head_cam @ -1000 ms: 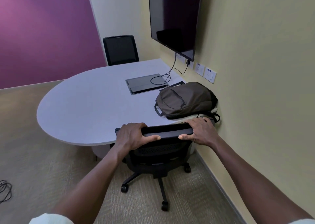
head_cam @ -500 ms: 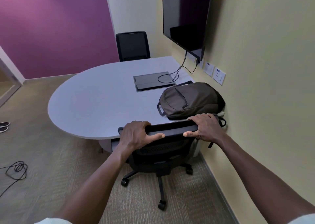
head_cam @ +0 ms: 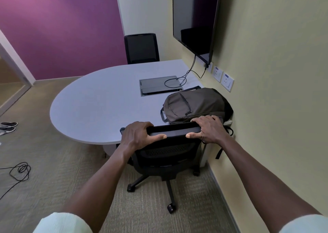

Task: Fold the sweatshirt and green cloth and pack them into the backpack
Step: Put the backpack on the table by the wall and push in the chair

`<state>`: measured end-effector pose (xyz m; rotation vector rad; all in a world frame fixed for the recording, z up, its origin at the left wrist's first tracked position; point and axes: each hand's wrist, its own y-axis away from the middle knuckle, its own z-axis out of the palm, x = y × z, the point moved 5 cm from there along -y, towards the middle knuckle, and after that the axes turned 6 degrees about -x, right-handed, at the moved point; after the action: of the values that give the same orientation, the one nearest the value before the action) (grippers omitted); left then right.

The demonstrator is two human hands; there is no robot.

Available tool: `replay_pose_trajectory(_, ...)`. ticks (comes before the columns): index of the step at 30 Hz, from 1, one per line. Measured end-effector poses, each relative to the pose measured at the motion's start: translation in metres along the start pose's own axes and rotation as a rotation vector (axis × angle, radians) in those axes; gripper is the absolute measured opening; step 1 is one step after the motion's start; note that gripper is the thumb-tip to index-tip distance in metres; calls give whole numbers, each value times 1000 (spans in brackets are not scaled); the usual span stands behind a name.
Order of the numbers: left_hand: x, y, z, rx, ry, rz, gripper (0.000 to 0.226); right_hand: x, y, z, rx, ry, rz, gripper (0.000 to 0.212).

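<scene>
While both arms reach forward, the left hand (head_cam: 137, 135) and right hand (head_cam: 208, 130) each grip the top rail of the black mesh-backed office chair (head_cam: 166, 154), fingers (head_cam: 202, 119) curled over it and thumbs pressed on its near face. Just beyond, the olive-brown fabric backpack (head_cam: 195, 105) lies on its side, zipped, on the rounded pale-grey bench (head_cam: 99, 106) by the wall.

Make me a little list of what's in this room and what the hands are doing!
left hand: grips top of chair back
right hand: grips top of chair back
chair: black, on wheels, pushed against table
backpack: brown, lying on table near wall, looks closed
table: grey, rounded end
screen: on wall, dark
sweatshirt and green cloth: not in view
</scene>
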<state>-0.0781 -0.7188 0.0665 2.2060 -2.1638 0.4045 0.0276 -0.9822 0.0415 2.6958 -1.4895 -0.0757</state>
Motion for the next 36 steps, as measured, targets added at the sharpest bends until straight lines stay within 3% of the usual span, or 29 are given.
replay_pose_trajectory(8,3,-21,4,-21,26,-16,90,16,-17,-5,12,6,-10,115)
replay_pose_trajectory(22,-36,-22,-6,-7,41,9,86,-22,-19,-5,72,17,-17,107)
replay_pose_trajectory(36,-1,-20,1,-40,22,-46,86,9,-19,-9,11,3,-61,111)
